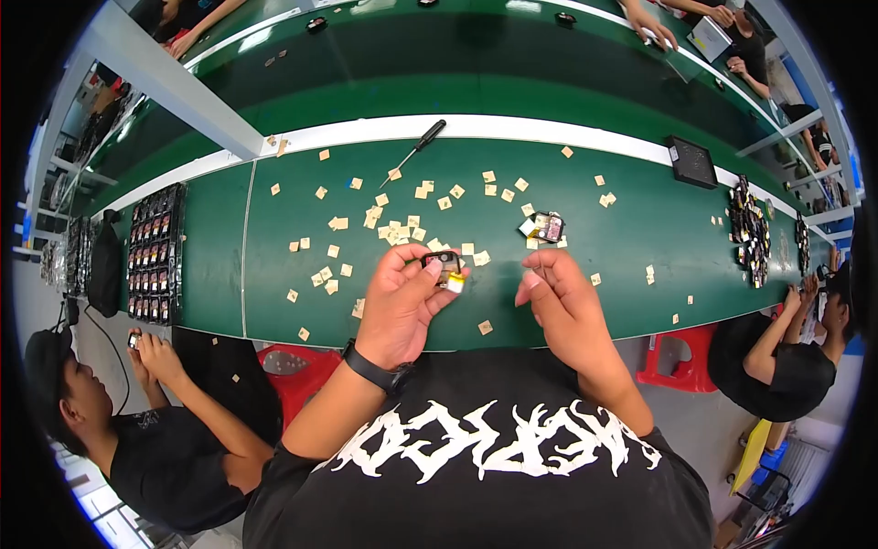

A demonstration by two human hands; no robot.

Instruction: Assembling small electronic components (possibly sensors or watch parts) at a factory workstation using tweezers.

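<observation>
"State of the left hand (400, 306)?"
"Clamped on a small black-framed device (448, 271), thumb across it, above the near side of the green bench (658, 242)."
"Right hand (569, 302)?"
"Apart from the left, thumb and forefinger close together; whether they pinch anything, I cannot tell."
"Surroundings?"
"Second device (551, 227) just beyond the right hand. Tan squares (333, 251) scattered. Screwdriver (426, 140) on the far side."

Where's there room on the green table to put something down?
At left, between the filled black trays and the pale seam. At right, below the small black tray, left of the dark heap. Mid-table, beyond the left hand, is crowded with tan squares.
</observation>
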